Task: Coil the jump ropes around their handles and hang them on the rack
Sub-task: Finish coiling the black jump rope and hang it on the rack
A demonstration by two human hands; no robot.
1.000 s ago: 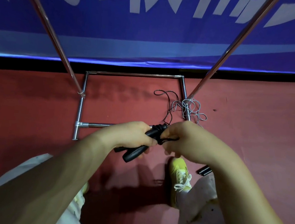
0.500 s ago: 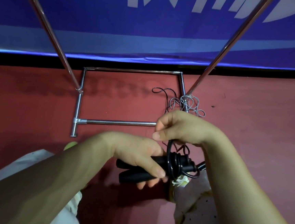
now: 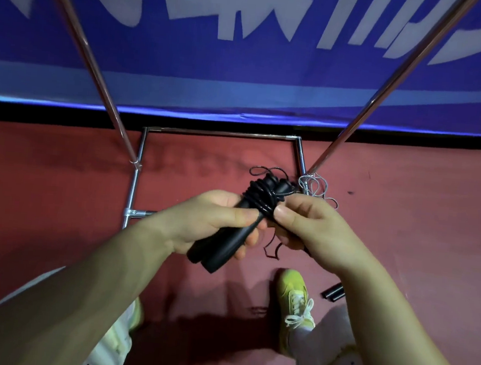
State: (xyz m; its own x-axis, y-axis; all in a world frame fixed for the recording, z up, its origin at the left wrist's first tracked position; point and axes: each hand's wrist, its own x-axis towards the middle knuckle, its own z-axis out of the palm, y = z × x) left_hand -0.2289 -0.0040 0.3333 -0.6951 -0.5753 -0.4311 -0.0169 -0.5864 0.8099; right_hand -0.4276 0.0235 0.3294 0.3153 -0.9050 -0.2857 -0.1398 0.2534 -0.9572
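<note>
My left hand (image 3: 209, 220) grips the two black handles (image 3: 228, 245) of a jump rope, held side by side and pointing up and away. Several turns of black rope (image 3: 261, 197) are wound around their upper part. My right hand (image 3: 308, 229) pinches the rope at the coil, with a loose black end (image 3: 271, 249) dangling under it. The metal rack (image 3: 223, 134) stands in front of me, its base frame on the red floor and its two poles (image 3: 85, 52) rising to either side.
A tangled grey rope (image 3: 317, 187) lies on the floor by the rack's right foot. Another pair of black handles (image 3: 333, 292) lies at the right of my yellow shoe (image 3: 296, 298). A blue banner (image 3: 243, 66) covers the wall behind the rack.
The handles went down and sideways while my right hand looped rope around them. Now they are raised and tilted up again, with more turns on them and less rope on the floor.
</note>
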